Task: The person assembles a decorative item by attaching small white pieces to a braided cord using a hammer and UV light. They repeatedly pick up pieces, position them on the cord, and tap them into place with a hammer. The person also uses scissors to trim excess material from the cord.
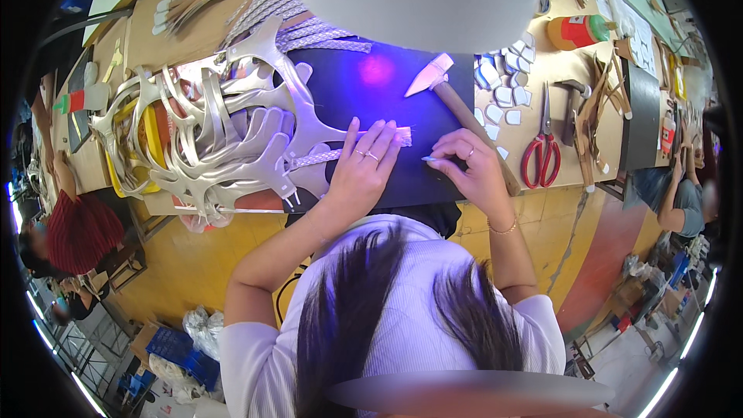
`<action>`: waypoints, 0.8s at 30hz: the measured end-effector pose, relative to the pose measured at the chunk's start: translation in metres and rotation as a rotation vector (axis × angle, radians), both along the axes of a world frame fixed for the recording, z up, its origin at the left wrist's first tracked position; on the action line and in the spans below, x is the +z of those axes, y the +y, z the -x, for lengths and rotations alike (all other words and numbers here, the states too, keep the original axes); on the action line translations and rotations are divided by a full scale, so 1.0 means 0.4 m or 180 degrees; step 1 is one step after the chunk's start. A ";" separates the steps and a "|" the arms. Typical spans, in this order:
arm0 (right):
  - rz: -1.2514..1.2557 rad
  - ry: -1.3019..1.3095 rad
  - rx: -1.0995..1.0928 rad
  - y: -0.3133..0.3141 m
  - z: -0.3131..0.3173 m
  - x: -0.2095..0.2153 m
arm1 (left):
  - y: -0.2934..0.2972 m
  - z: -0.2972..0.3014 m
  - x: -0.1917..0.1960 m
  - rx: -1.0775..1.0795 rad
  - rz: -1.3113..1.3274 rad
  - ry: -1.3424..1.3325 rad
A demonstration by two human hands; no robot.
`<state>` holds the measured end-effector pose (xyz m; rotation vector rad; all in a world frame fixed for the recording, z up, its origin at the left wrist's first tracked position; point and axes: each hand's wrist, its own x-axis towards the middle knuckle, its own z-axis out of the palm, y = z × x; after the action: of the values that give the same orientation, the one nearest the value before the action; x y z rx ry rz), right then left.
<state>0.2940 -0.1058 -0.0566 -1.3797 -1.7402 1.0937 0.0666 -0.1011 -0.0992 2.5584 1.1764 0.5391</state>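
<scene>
My left hand [365, 164] lies flat, fingers stretched out, over the end of a silver cut-out piece [311, 128] and a braided silver strap [316, 159]. The strap's pale, frayed end [405, 136] sticks out past the fingertips on the black work mat [329, 81]. Just right of it, my right hand [470, 164] pinches a small pale piece [429, 159] between thumb and forefinger. A hammer [464, 112] with a wooden handle lies beyond and beside my right hand. Many more silver cut-out pieces [209, 131] are heaped to my left.
Small white tabs [507, 77] lie scattered right of the mat. Farther right are red-handled scissors [542, 147], a second hammer [571, 112], brown strips [596, 116] and a glue bottle [576, 32]. Braided straps [309, 31] lie at the back. A white lamp-like housing [418, 0] overhangs the mat.
</scene>
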 end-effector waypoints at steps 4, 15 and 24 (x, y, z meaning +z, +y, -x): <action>-0.0500 -0.0432 -0.0030 -0.006 0.020 -0.035 | -0.002 0.004 -0.007 -0.0036 0.0036 -0.0055; -0.0623 -0.0452 -0.0132 -0.007 0.026 -0.055 | 0.008 -0.005 -0.022 0.0045 -0.0035 -0.0092; -0.0399 -0.0314 -0.0200 0.015 0.025 -0.034 | 0.004 -0.016 -0.017 0.0089 -0.0119 -0.0010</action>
<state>0.2840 -0.0997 -0.0701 -1.4213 -1.7905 0.8806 0.0730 -0.0995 -0.1061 2.5747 1.2139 0.5767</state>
